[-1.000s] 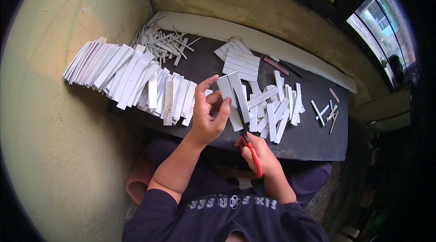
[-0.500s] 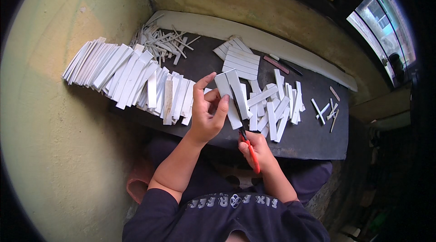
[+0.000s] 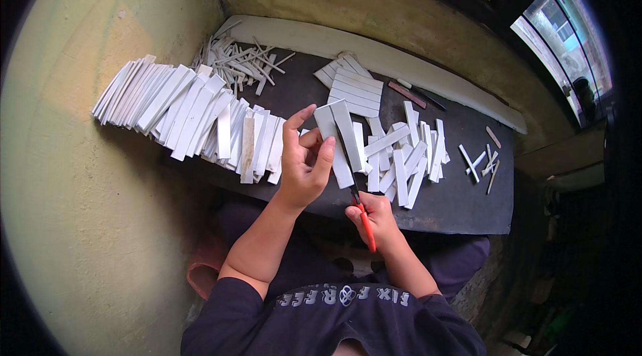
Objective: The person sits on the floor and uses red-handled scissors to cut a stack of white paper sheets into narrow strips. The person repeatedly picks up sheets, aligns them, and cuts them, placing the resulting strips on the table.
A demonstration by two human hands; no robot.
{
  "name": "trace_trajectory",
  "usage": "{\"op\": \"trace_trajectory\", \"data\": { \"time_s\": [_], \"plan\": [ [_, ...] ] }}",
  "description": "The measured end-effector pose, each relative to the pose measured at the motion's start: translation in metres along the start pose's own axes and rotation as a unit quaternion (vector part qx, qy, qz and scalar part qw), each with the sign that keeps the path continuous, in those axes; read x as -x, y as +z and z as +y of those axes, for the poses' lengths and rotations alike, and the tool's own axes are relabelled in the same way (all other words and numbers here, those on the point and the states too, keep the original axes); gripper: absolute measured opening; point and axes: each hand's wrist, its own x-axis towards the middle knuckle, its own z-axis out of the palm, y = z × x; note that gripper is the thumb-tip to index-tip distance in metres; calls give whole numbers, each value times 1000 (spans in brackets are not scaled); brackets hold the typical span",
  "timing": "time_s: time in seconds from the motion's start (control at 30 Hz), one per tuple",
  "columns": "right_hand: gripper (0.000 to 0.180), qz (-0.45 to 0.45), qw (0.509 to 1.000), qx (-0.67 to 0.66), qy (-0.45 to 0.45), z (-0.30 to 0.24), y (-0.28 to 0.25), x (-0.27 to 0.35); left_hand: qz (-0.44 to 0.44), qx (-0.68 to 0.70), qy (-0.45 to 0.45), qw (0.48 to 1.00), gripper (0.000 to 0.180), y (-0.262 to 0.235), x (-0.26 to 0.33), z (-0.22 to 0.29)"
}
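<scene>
My left hand (image 3: 304,162) grips a long white flat piece (image 3: 338,142), held tilted above the dark board (image 3: 461,205). The piece is split lengthwise into two strips. My right hand (image 3: 374,215) holds a red-handled knife (image 3: 364,222), its blade set into the lower end of the piece between the two strips. Both hands are at the near edge of the board, over my lap.
A long overlapping row of white strips (image 3: 187,112) lies on the left. Thin offcuts (image 3: 237,62) are heaped at the back left. A stacked pile (image 3: 354,88) and loose strips (image 3: 408,155) sit mid-board. A few small pieces (image 3: 481,159) lie at the right.
The knife blade has moved up along the white piece, splitting it further. My left hand has kept its hold almost in place.
</scene>
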Motion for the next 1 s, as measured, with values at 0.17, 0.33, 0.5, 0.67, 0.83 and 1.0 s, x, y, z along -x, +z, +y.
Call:
{"op": "trace_trajectory", "data": {
  "time_s": [0.17,0.33,0.5,0.67,0.83,1.0],
  "plan": [
    [44,12,1000,-10,-10,1,3,-1,9,7,-10,1000,49,2,-1,2],
    [46,4,1000,3,-11,3,3,-2,27,-20,8,999,40,-6,-4,0],
    [47,-11,1000,22,-18,-2,2,-2,86,-27,16,996,26,-10,-7,8],
    [47,-32,998,33,-37,2,-1,0,85,-7,23,996,23,-9,-5,9],
    [45,-64,997,32,-20,-1,-6,1,70,-4,15,997,24,-9,-5,14],
    [36,-79,997,-17,-2,-6,-11,3,24,-28,8,999,23,-9,0,7]
  ]
}}
